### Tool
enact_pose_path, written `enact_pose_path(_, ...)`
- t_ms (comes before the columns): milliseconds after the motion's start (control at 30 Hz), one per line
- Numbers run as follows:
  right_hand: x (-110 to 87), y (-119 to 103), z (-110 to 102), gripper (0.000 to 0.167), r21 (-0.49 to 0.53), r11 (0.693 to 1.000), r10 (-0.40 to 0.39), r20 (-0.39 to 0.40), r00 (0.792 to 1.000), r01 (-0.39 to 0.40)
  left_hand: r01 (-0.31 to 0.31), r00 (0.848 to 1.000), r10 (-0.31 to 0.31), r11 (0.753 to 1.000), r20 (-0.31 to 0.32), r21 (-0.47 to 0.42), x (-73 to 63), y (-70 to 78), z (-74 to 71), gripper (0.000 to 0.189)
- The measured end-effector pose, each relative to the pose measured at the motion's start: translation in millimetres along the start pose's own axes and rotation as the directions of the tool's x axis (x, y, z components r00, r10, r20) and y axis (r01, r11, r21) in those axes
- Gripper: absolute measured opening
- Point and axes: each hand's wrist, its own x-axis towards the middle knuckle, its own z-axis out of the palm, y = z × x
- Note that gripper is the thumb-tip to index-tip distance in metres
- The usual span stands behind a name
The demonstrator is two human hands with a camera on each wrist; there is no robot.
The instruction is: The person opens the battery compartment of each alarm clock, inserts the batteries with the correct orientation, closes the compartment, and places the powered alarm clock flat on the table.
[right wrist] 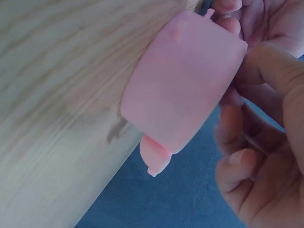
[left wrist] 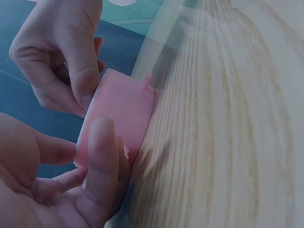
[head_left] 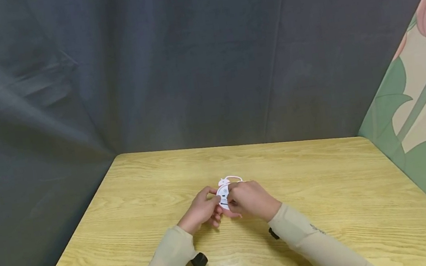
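Observation:
A pink alarm clock (head_left: 224,192) with a white back, a bell and a loop handle on top stands on the table, its back turned toward me. My left hand (head_left: 202,208) grips the clock's left side, thumb at the back edge and fingers along the pink casing (left wrist: 126,107). At the back face my right hand (head_left: 252,200) has its fingers bent, their tips right against the white panel near a dark slot. I cannot tell whether those fingertips pinch anything. In the right wrist view, the casing hides part of the left hand, and a pink bell (right wrist: 156,154) juts out below.
The wood-grain table (head_left: 154,175) spreads out around the hands. Behind it and on the left hangs a dark curtain (head_left: 188,65). A tulip-patterned panel (head_left: 424,102) borders the right side. Black wrist devices, one on the left cuff (head_left: 199,261), sit under both sleeves.

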Motion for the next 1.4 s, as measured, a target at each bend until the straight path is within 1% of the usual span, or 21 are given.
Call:
enact_pose_path(133,-0.7,-0.9,1.2,0.025,-0.044,0.999,-0.01,-0.004,1.0,0.009,0.004,1.0,-0.004,1.0,-0.007,0.009,-1.6,-0.6,0.6,0.025)
enact_pose_path(267,-1.4,-1.1,3.1,0.021,-0.104,0.994,-0.041,-0.026,0.999,0.038,0.0,1.0,0.001,1.0,-0.023,0.024,-2.6,-1.5,1.7,0.028)
enact_pose_path(600,-1.7,-4.6,1.6,0.024,-0.182,0.98,-0.083,-0.025,0.996,0.077,0.007,0.998,-0.005,0.999,-0.063,0.042,-2.1,-2.0,2.5,0.03)
enact_pose_path(933,-0.6,-5.8,-0.4,0.025,-0.234,0.97,-0.077,-0.016,0.997,0.071,0.0,0.998,0.003,0.999,-0.067,0.042,-4.4,3.2,4.3,0.031)
enact_pose_path(1133,-0.8,-5.1,1.1,0.024,-0.248,0.965,-0.093,-0.026,0.995,0.084,0.009,0.998,-0.006,0.999,-0.069,0.039,-3.1,2.7,4.2,0.028)
enact_pose_path(1400,-0.5,-5.0,2.4,0.022,-0.27,0.957,-0.115,-0.018,0.993,0.106,-0.005,0.998,0.008,0.999,-0.065,0.048,-3.9,2.5,4.0,0.028)
